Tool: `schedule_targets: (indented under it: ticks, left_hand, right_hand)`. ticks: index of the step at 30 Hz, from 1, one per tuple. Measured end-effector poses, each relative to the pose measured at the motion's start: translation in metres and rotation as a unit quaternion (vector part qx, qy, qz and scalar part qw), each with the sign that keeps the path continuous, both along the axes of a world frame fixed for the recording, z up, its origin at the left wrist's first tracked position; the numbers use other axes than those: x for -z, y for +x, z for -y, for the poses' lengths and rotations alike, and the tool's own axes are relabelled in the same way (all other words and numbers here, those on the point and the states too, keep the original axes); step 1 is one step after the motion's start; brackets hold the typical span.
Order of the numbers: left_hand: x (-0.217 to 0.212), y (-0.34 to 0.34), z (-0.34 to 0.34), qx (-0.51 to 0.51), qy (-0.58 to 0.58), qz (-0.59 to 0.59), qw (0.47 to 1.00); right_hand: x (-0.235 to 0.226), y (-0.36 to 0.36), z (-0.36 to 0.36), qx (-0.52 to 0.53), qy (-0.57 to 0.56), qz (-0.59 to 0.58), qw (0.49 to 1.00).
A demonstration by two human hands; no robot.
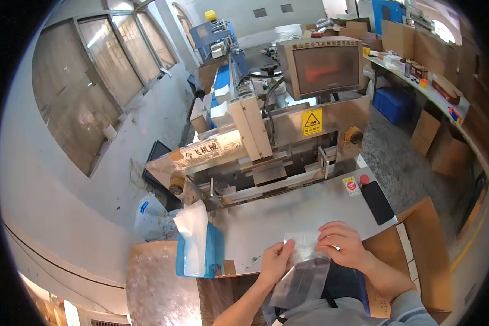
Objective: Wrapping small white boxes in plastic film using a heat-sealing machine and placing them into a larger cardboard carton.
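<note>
Over the near edge of the steel worktop [255, 225], a clear plastic bag [300, 285] hangs down toward my lap. My left hand [276, 262] pinches its upper left side between thumb and fingers. At the upper right of the bag, my right hand [341, 244] has its thumb and curved fingers closed on the film. Glare on the bag hides whether anything lies inside it. To the left stands a blue bin [214, 247] with a stack of white translucent sheets or bags [192, 236] upright in it.
A steel machine with a press bar [269, 173] stands behind the worktop, a monitor [328, 68] above it. At the right corner are a black phone [377, 202] and a red button [364, 179]. An open cardboard box [437, 255] sits lower right, crumpled clear plastic [163, 285] lower left.
</note>
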State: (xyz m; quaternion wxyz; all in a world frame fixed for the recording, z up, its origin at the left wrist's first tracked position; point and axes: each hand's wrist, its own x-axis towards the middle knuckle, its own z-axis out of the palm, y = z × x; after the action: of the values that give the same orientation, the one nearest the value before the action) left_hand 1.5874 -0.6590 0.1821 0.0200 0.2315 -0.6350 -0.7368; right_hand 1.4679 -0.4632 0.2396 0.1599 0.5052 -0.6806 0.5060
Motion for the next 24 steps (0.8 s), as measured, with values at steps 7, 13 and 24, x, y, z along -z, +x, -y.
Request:
schedule_targets:
  ticks: [7, 13, 24]
  left_hand:
    - [-0.06, -0.004, -0.018, 0.037, -0.415, -0.274, 0.867]
    - [-0.048, -0.014, 0.008, 0.299, -0.49, -0.117, 0.811]
    - [-0.065, -0.032, 0.062, 0.246, -0.526, -0.116, 0.806]
  right_hand:
    - [0.014, -0.002, -0.01, -0.064, 0.187, -0.056, 0.979]
    - [0.02, -0.023, -0.011, -0.134, 0.288, 0.002, 0.948]
    - [0.022, -0.094, 0.006, -0.157, 0.266, 0.08, 0.948]
